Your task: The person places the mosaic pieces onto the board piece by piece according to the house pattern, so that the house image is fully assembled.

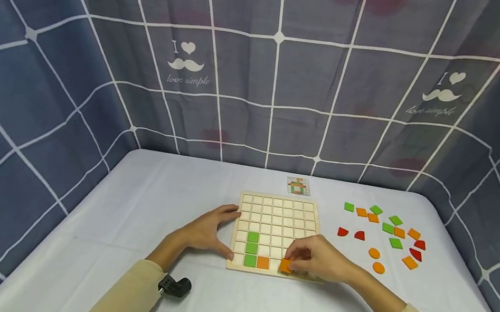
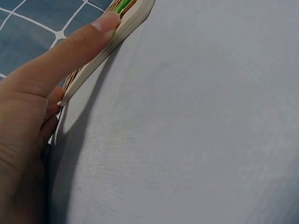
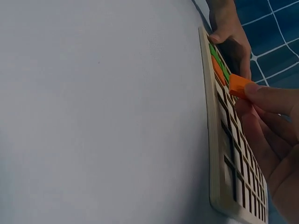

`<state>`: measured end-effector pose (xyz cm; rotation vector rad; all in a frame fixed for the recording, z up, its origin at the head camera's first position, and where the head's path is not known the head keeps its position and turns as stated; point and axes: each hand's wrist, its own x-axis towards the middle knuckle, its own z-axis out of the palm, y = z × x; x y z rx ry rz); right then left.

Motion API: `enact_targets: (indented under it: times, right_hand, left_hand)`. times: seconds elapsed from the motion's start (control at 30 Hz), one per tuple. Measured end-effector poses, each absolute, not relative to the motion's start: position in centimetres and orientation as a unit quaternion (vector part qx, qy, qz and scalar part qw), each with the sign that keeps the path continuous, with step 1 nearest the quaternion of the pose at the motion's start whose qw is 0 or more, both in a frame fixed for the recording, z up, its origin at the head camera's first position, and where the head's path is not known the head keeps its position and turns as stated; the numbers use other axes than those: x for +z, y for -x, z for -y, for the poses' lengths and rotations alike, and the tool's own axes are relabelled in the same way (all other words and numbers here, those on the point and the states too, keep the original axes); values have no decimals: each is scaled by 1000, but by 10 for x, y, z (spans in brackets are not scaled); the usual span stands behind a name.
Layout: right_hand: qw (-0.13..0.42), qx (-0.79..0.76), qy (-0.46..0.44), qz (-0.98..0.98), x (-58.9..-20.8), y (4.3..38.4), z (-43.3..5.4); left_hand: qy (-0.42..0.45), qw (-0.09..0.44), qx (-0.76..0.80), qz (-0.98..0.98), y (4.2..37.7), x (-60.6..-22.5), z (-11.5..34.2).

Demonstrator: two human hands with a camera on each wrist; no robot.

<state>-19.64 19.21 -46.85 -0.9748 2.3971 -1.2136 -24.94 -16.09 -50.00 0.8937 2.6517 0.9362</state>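
A square wooden grid board (image 1: 275, 229) lies on the table. Three green square tiles (image 1: 251, 248) stand in one column near its left side, and an orange square tile (image 1: 262, 263) sits in the front row beside the lowest green one. Between thumb and fingers my right hand (image 1: 319, 256) pinches another orange tile (image 3: 239, 86), held tilted over the front row, right of the placed orange one. My left hand (image 1: 208, 230) rests at the board's left edge, fingers spread, thumb (image 2: 74, 53) touching the front-left corner area.
Right of the board lie loose green tiles (image 1: 395, 243), orange squares (image 1: 410, 262), orange discs (image 1: 378, 268) and red curved pieces (image 1: 360, 235). A small pattern card (image 1: 298, 186) lies behind the board. A dark checked curtain (image 1: 243, 70) surrounds the white table (image 1: 154, 185).
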Motion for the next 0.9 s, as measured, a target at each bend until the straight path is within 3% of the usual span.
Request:
enact_targets:
  times: [0.9]
  right_hand:
    - [74,-331,414,-845,-481,205,-170]
  left_hand:
    - [-300,97,319,-894,250,-500,161]
